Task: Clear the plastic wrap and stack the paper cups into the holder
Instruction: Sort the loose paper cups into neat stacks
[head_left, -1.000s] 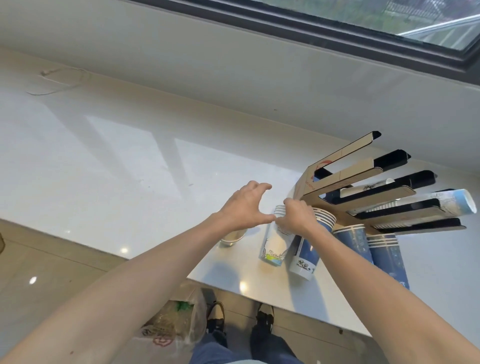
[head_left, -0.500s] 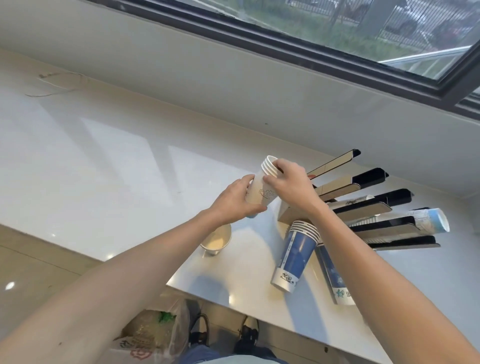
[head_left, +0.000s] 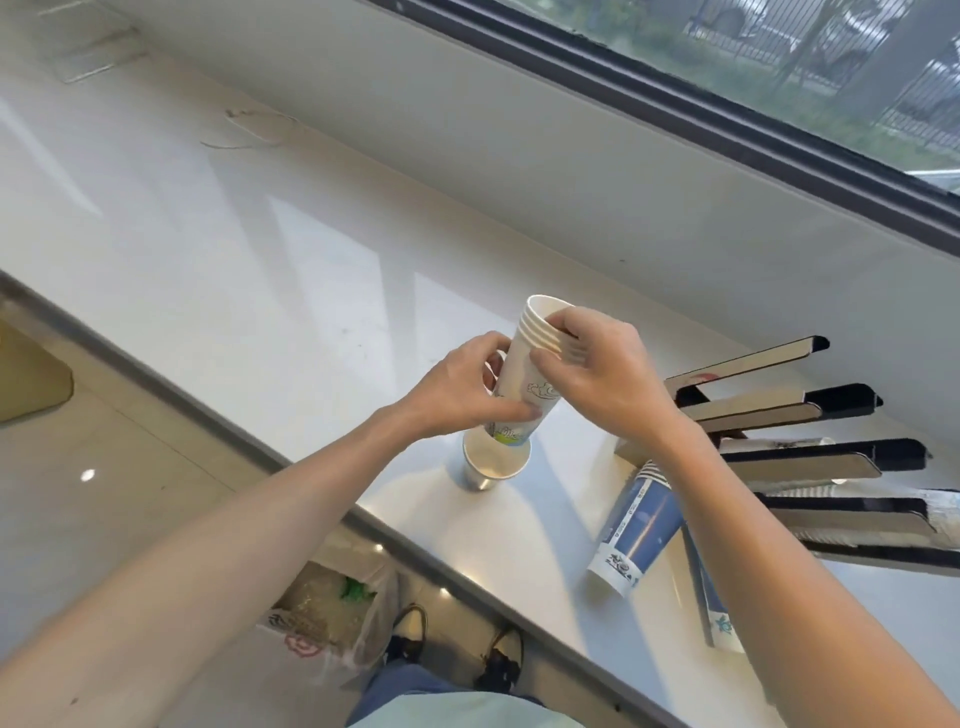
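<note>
White paper cups (head_left: 524, 374), nested in a short stack, are held tilted above the counter (head_left: 291, 270) by both hands. The left hand (head_left: 462, 395) wraps the lower part, fingers closed round it; the right hand (head_left: 597, 369) pinches the rims at the top. Just below the stack's base stands a single cup (head_left: 493, 465). Right of the grip, blue cups (head_left: 636, 530) lean against the slatted holder (head_left: 810, 457).

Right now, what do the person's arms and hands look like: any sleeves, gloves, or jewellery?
Both forearms are bare up to the frame edge, with no sleeves in view. The left hand and right hand wear no gloves, and no rings, watch or wristband show on the sides facing the camera.
</note>
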